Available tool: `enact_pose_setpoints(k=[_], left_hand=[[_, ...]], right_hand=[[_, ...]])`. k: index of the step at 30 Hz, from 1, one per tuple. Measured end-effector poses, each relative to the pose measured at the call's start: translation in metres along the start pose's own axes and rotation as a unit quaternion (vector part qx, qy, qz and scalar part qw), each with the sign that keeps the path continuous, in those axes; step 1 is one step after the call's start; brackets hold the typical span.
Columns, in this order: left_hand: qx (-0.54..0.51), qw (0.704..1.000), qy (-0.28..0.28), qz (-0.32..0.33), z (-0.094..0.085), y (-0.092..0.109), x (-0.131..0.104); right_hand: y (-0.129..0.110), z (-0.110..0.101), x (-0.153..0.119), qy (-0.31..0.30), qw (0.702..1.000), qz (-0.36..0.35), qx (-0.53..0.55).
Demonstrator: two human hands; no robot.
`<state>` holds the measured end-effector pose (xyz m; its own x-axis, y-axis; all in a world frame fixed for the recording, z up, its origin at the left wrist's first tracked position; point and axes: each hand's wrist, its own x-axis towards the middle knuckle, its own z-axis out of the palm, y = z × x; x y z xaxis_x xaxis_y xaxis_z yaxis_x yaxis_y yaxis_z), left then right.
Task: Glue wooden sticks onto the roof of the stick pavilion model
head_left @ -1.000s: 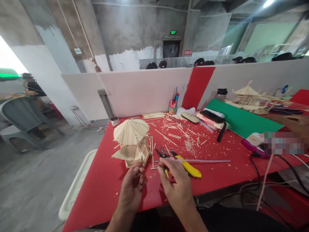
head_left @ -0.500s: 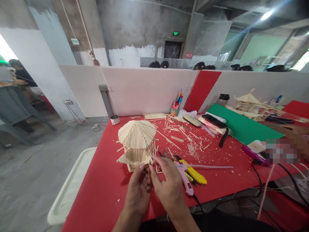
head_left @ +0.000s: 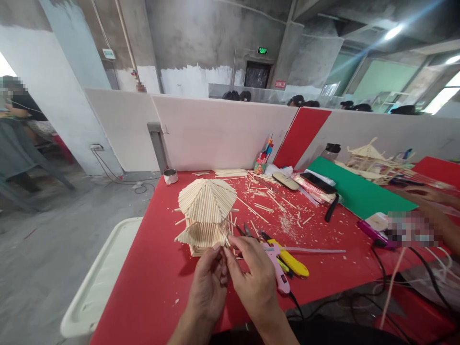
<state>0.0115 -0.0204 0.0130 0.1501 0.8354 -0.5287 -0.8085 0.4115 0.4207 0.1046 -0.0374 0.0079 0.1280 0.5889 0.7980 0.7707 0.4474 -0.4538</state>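
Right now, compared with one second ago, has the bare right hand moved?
Yes. Judged against the long yellow-handled tool, the bare right hand has moved left, closer to the pale wooden-stick model house.

The small pavilion (head_left: pixel 206 201) is built of pale wooden sticks, matt and bare-looking, and its roof is ribbed by rounded rods laid side by side. The table (head_left: pixel 154 273) is covered in smooth red sheeting with a faint sheen (paper or plastic, it cannot be told which). Smooth plastic is seen on the pink glue gun (head_left: pixel 282 280) and the yellow-handled tool (head_left: pixel 296 264); the glue stick (head_left: pixel 316 250) is translucent. Rough wooden crumbs (head_left: pixel 287 221) are strewn about. The wall (head_left: pixel 201 38) is left in rough concrete, patchily painted white.
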Motion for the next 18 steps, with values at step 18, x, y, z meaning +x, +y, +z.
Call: enact_pose_setpoints(k=[18], left_hand=[[0.010, 0.998, -0.058, 0.011, -0.0024, -0.0017, 0.0048]], right_hand=[[-0.0005, -0.0072, 0.0059, -0.036, 0.997, -0.052, -0.037]])
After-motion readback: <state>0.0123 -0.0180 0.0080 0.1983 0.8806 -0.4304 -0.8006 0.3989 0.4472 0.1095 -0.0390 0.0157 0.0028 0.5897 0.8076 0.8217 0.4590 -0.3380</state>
